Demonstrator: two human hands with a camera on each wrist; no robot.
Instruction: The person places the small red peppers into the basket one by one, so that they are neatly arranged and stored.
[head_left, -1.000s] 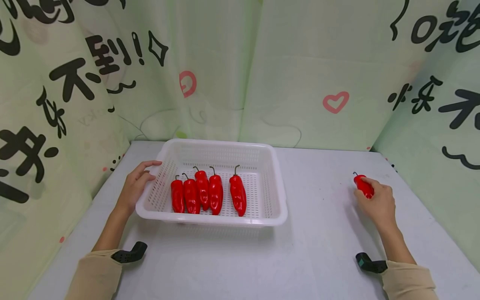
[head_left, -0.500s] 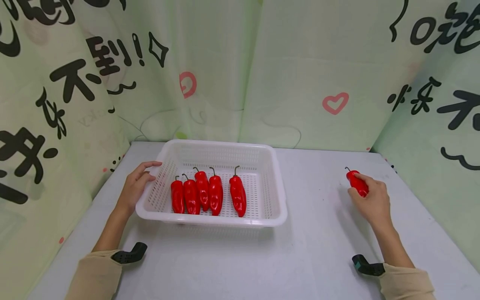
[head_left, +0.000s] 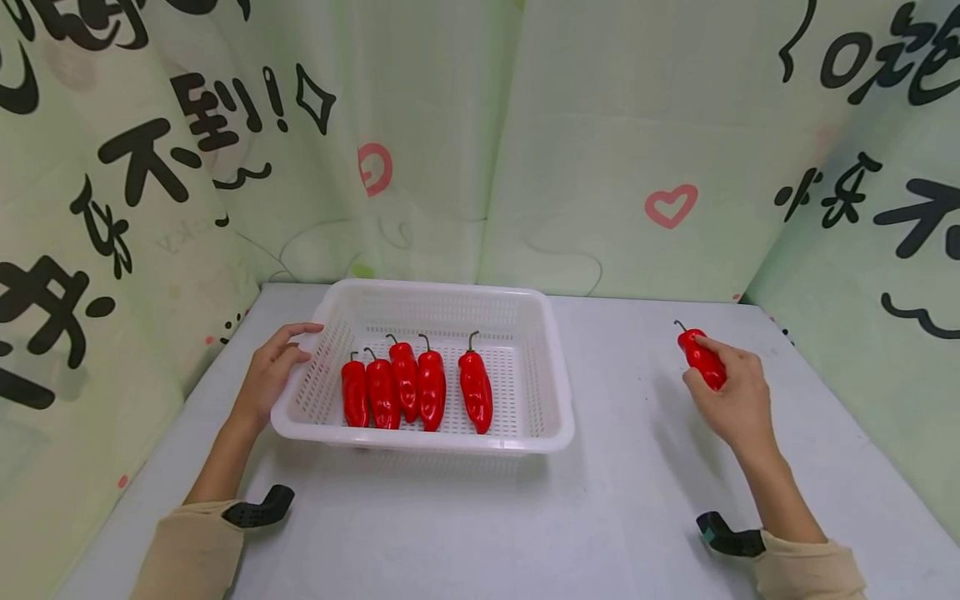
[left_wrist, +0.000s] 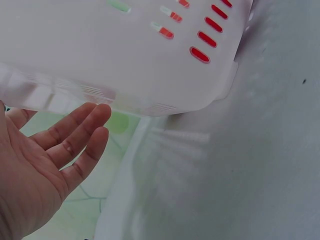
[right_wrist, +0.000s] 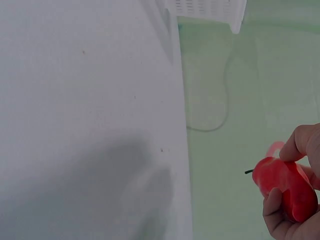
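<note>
In the head view, a white plastic basket (head_left: 555,367) stands on the table with several red peppers (head_left: 431,387) upright in a row inside it; one pepper (head_left: 476,392) is apart from the others. My left hand (head_left: 272,375) is at the basket's left side, fingertips touching the rim. The left wrist view shows its fingers (left_wrist: 75,137) fairly straight against the basket wall (left_wrist: 125,65). At the right, my right hand (head_left: 738,396) pinches another red pepper (head_left: 703,358) between thumb and fingers, above the table, stem pointing up and left. The right wrist view shows this pepper (right_wrist: 285,185) closely.
The white table (head_left: 615,500) extends in front of the basket and between it and my right hand. Pale green curtains (head_left: 585,167) with black writing and hearts surround the table at the back and sides. Black wrist devices (head_left: 262,507) are worn at both sleeves.
My right hand, holding the red pepper, has moved left and slightly upward toward the basket's side. The left hand, the basket and the peppers in it have not moved.
</note>
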